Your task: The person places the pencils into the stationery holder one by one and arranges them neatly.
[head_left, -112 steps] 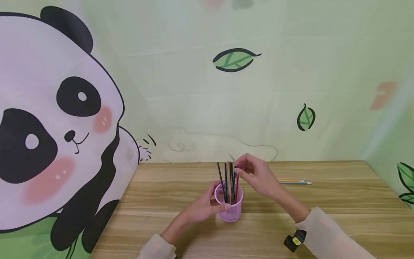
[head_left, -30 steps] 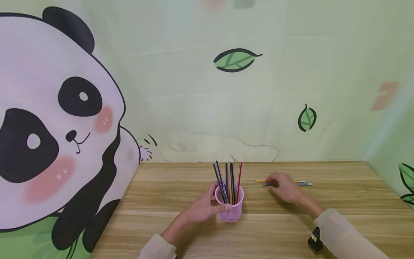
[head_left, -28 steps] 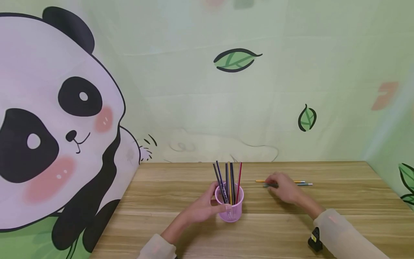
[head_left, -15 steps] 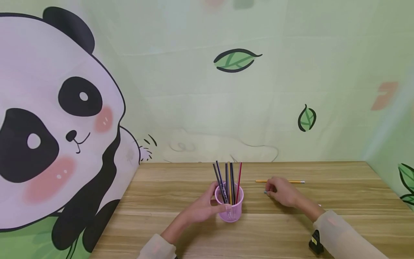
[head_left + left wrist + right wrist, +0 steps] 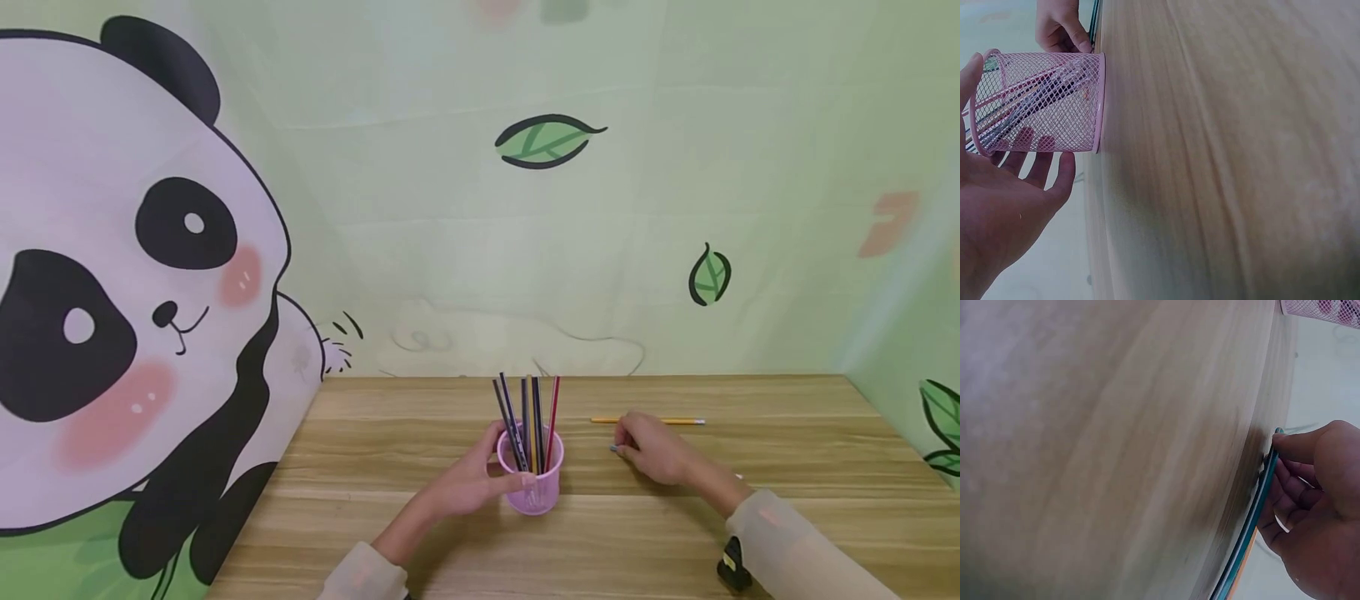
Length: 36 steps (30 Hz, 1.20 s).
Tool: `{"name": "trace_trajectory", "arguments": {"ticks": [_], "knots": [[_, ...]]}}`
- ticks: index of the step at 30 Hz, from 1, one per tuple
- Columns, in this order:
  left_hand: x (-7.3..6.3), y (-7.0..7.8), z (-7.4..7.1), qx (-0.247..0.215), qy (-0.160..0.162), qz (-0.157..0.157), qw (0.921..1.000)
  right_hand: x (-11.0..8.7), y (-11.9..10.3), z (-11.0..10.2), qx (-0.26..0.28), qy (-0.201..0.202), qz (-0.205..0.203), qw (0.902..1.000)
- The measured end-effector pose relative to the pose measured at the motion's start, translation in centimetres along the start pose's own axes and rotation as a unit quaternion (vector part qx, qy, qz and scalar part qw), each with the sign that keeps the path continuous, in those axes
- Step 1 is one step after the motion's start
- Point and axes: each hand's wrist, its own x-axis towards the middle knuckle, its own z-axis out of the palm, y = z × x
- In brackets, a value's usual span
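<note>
My left hand (image 5: 467, 482) holds a pink mesh pencil cup (image 5: 536, 500) upright on the table, thumb near the front rim and fingers round its side. Several dark pencils, a yellow one and a red pencil (image 5: 553, 410) lean inside the cup. To the cup's right, my right hand (image 5: 654, 450) pinches a teal pencil (image 5: 1249, 526) near one end, between thumb and fingers. That pencil lies low along the tabletop; in the head view the hand and forearm hide most of it. Just behind the right hand lies a yellow pencil (image 5: 684, 422), partly covered.
The wood-grain table (image 5: 360, 467) meets a green cloth backdrop (image 5: 420, 250) at its far edge. A large printed panda (image 5: 217, 300) covers the left side. A small black device (image 5: 733, 565) sits at the right cuff.
The right hand has gone from the pencils in the cup to the table on the right. It has drawn the teal pencil nearer, away from the yellow one. The left hand has stayed.
</note>
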Motion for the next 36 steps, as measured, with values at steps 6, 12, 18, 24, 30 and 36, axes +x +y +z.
{"name": "trace_trajectory", "arguments": {"ticks": [6,12,18,24,30,36], "knots": [[0.0,0.0,0.0,-0.001,0.0,-0.004,1.0,0.0,-0.3,0.0,0.001,0.015,-0.003,0.9999],[0.0,-0.2,0.0,-0.003,-0.003,0.0,1.0,0.5,-2.4,-1.6,0.02,0.077,-0.034,0.9963],[0.0,-0.2,-0.1,-0.003,-0.003,0.002,1.0,1.4,-5.8,-5.1,0.054,0.106,-0.069,0.9905],[0.1,0.0,-0.1,0.0,-0.007,0.005,1.0,1.8,-9.4,-8.5,0.078,0.167,-0.11,0.9767],[0.0,0.1,-0.1,-0.002,-0.008,0.005,1.0,1.7,-12.5,-11.1,0.113,0.205,-0.119,0.9648],[-0.1,0.3,0.0,-0.011,-0.005,0.003,0.9999,1.9,-14.6,-12.0,0.152,0.209,-0.141,0.9556]]}}
